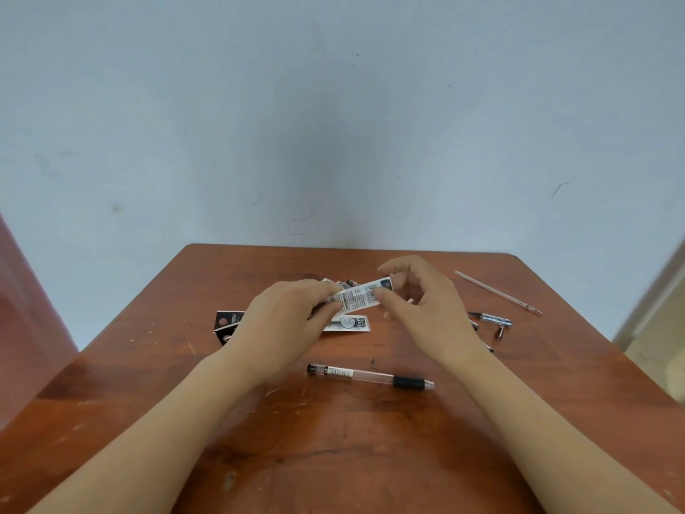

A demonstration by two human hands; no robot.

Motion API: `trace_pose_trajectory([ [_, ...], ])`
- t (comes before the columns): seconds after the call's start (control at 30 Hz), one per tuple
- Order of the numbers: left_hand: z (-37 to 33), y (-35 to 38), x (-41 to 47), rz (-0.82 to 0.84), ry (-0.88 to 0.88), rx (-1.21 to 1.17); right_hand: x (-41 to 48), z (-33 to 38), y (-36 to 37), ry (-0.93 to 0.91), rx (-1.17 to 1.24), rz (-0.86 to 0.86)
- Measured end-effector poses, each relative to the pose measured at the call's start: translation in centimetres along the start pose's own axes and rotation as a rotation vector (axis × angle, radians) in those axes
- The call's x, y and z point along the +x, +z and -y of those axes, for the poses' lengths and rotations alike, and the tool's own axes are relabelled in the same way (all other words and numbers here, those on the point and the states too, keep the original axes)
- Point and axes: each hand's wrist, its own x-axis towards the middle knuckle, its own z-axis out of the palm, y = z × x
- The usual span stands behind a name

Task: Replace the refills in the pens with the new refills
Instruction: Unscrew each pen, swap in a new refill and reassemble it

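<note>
My left hand (285, 320) grips the left end of a small white refill packet (361, 295) with printed text, held above the table. My right hand (422, 302) pinches the packet's right part between thumb and fingers. Under them lie more refill packets, a white one (350, 323) and black ones (227, 320). A clear pen (370, 376) with a black grip lies near the table's middle. A thin clear used refill (498, 293) lies at the far right. Loose pen parts (491, 320) rest beside my right wrist.
The worn brown wooden table (333, 439) stands against a pale blue wall (333, 124). Its right edge drops off by a light floor strip (652, 339). A reddish surface (22, 309) stands at the far left.
</note>
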Motion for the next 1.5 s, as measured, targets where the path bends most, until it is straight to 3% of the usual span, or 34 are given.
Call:
trace_pose_trajectory([
  [0.3, 0.3, 0.3, 0.1, -0.008, -0.025, -0.009, 0.5, -0.8, -1.2, 0.008, 0.001, -0.164],
  [0.57, 0.5, 0.3, 0.1, -0.066, 0.016, -0.014, 0.4, -0.4, -1.5, -0.07, -0.233, -0.002],
  [0.9, 0.6, 0.2, 0.1, -0.055, 0.055, -0.017, 0.2, 0.1, -2.1, 0.025, 0.024, 0.124],
  [1.13, 0.8, -0.2, 0.2, -0.029, 0.054, -0.051, 0.3, -0.1, -2.0, 0.072, 0.046, 0.107],
  [1.3, 1.2, -0.4, 0.2, -0.041, 0.041, -0.08, 0.3, 0.1, -2.5, 0.102, 0.127, 0.057],
  [1.5, 3.0, -1.2, 0.7, -0.189, -0.029, 0.041, 1.0, -0.5, -4.5, 0.23, 0.355, -0.166],
])
